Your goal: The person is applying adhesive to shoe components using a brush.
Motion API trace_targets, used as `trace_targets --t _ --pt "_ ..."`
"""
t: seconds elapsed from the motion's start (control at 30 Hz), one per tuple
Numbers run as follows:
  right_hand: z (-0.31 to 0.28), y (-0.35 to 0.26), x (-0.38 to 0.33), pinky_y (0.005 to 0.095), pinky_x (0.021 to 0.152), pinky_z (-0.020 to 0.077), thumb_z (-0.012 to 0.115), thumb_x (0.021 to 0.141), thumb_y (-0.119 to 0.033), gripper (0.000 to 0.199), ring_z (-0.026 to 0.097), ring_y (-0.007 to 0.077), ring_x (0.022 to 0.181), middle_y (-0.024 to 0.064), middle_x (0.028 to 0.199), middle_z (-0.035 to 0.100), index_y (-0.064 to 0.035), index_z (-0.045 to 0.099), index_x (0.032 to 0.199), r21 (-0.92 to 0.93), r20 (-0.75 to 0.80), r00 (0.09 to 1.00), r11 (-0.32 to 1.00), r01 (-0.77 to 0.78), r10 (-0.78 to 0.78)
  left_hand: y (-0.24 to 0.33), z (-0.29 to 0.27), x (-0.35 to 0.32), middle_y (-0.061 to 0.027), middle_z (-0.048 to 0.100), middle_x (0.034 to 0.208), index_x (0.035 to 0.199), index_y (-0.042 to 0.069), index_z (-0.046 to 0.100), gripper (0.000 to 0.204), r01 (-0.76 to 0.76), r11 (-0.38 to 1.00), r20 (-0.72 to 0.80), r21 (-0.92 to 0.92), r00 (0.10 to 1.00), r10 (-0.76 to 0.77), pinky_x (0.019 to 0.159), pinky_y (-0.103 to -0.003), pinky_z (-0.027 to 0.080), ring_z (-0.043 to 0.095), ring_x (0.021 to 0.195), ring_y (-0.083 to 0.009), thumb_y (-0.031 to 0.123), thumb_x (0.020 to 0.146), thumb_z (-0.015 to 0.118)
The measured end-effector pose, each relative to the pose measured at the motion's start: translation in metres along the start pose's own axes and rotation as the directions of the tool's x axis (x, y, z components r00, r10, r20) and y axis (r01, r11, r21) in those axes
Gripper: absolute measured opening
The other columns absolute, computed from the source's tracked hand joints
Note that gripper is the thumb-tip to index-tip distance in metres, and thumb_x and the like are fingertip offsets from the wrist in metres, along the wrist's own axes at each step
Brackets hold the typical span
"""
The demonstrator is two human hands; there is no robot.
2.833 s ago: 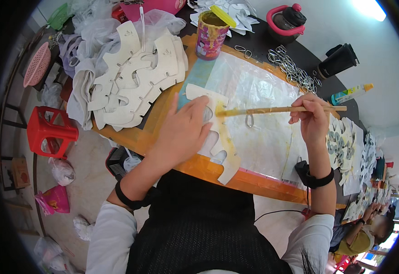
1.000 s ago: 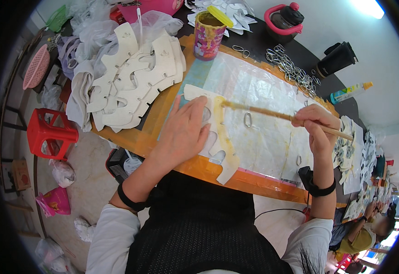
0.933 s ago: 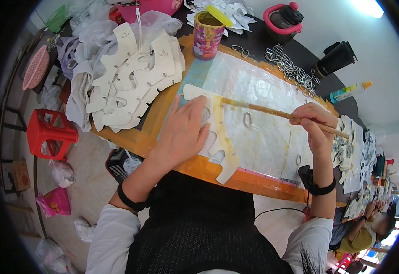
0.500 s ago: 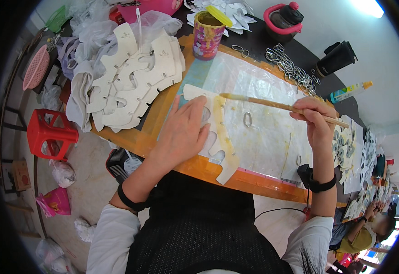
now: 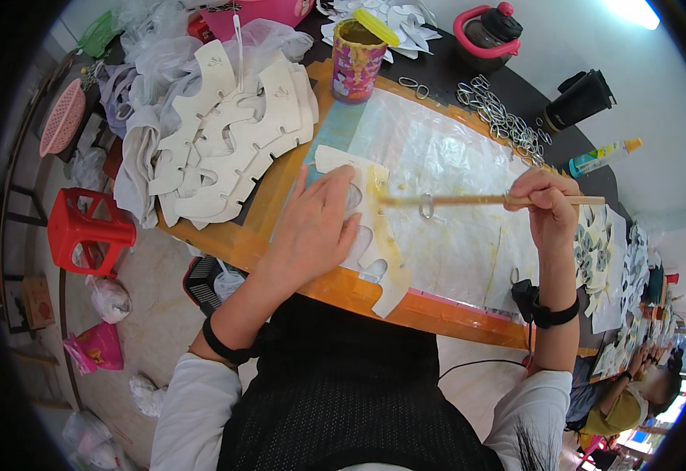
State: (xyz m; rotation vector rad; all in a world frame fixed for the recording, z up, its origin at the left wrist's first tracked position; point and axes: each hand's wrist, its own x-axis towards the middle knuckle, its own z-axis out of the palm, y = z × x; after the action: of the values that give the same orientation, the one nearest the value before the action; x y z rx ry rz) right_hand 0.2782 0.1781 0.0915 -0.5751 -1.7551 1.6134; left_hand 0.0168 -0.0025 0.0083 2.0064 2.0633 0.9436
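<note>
Cut piece [image 5: 395,279] lies on the board [image 5: 461,318] under the left hand [image 5: 311,224]; brush [image 5: 468,201] reaches from its right side to the right hand [image 5: 545,208]. Stacked pieces [image 5: 241,141] to the left, pot [image 5: 355,72] behind, heaped rings [image 5: 508,116] behind at right.

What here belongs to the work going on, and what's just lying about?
Seemingly in the work:
left hand on a cream cut-out
right hand holding a brush
yellow-smeared tub
stacked cut-outs

Seemingly just lying about:
red stool
pink basket
black tumbler
</note>
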Motion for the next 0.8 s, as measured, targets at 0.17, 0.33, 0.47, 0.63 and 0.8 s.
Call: trace_targets --t 0.17,0.33,0.47,0.63,0.8 --pt "0.005 0.001 0.0 0.0297 0.067 0.0541 0.046 0.066 -0.001 0.024 0.063 0.0236 0.068 0.0185 0.075 0.063 0.0121 0.064 0.076 -0.054 0.047 0.998 0.998 -0.039 0.042 -0.001 0.0 -0.001 -0.015 0.052 0.125 0.127 0.002 0.037 0.054 0.003 1.0 -0.002 -0.001 1.0 -0.003 0.107 -0.056 0.024 0.048 0.119 -0.034 0.011 0.08 0.062" --pt "0.004 0.002 -0.002 0.0304 0.067 0.0553 0.045 0.067 0.0 0.024 0.064 0.0238 0.07 0.0187 0.078 0.063 0.0123 0.064 0.075 -0.018 0.064 0.996 0.998 -0.062 0.063 0.001 -0.001 0.0 -0.0149 0.052 0.125 0.127 0.002 0.038 0.054 0.004 1.0 0.002 -0.004 1.0 -0.004 0.108 -0.056 0.024 0.049 0.119 -0.0339 0.011 0.08 0.062" --pt "0.019 0.0 0.0 0.0304 0.067 0.056 0.045 0.068 0.0 0.025 0.064 0.0239 0.072 0.0186 0.079 0.063 0.0121 0.065 0.077 -0.05 -0.096 0.995 0.998 -0.023 0.018 0.001 -0.001 0.001 -0.0148 0.052 0.125 0.127 0.002 0.038 0.054 0.006 1.0 0.005 -0.003 1.0 -0.006 0.108 -0.056 0.024 0.049 0.119 -0.0334 0.01 0.08 0.062" --pt "0.006 0.005 -0.001 0.0304 0.07 0.0569 0.046 0.071 -0.001 0.026 0.066 0.0235 0.075 0.0182 0.083 0.063 0.0122 0.065 0.082 -0.045 0.016 0.999 0.998 -0.04 0.041 0.001 -0.002 0.0 -0.015 0.052 0.125 0.127 0.002 0.038 0.054 0.007 1.0 0.007 -0.003 1.0 -0.007 0.108 -0.056 0.024 0.049 0.119 -0.0333 0.01 0.08 0.062" --pt "0.019 0.004 -0.001 0.0299 0.063 0.0553 0.046 0.068 -0.002 0.025 0.064 0.0248 0.066 0.0201 0.076 0.062 0.0135 0.064 0.075 0.02 -0.165 0.985 0.999 -0.045 0.048 0.0 -0.001 0.0 -0.0151 0.053 0.125 0.127 0.002 0.037 0.054 0.01 1.0 0.011 -0.001 1.0 -0.01 0.108 -0.056 0.024 0.049 0.119 -0.0335 0.011 0.08 0.061"
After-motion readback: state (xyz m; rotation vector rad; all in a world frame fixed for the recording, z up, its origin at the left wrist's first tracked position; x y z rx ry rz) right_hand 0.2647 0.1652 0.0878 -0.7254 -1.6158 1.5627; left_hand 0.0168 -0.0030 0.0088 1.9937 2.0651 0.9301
